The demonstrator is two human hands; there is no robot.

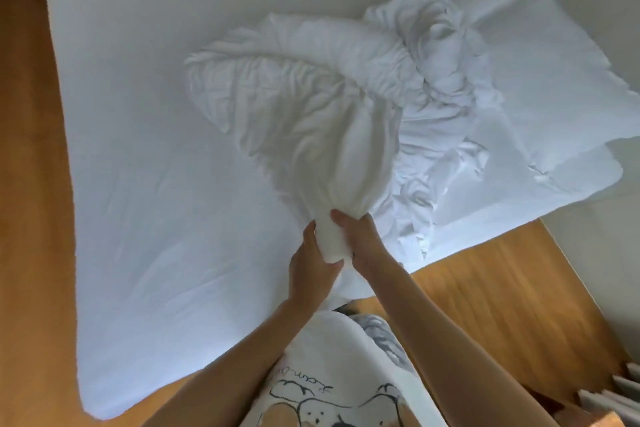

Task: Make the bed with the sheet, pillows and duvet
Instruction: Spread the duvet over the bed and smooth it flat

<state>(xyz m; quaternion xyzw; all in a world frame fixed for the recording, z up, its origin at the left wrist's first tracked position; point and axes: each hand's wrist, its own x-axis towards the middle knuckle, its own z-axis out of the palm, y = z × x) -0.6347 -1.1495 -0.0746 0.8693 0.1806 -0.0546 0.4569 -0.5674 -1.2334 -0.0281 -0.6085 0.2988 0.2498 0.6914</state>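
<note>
A white mattress fills most of the view, bare and smooth on its left half. On its middle and right lies a bunched white sheet, twisted into a thick rope that ends in a crumpled heap at the far right. Near the bed's front edge my left hand and my right hand both grip the gathered near end of the sheet, side by side. No pillows or duvet can be told apart.
A wooden bed frame runs along the front right and down the left side. The sheet's loose edge hangs over the bed's right side. Slatted white objects sit at the bottom right corner.
</note>
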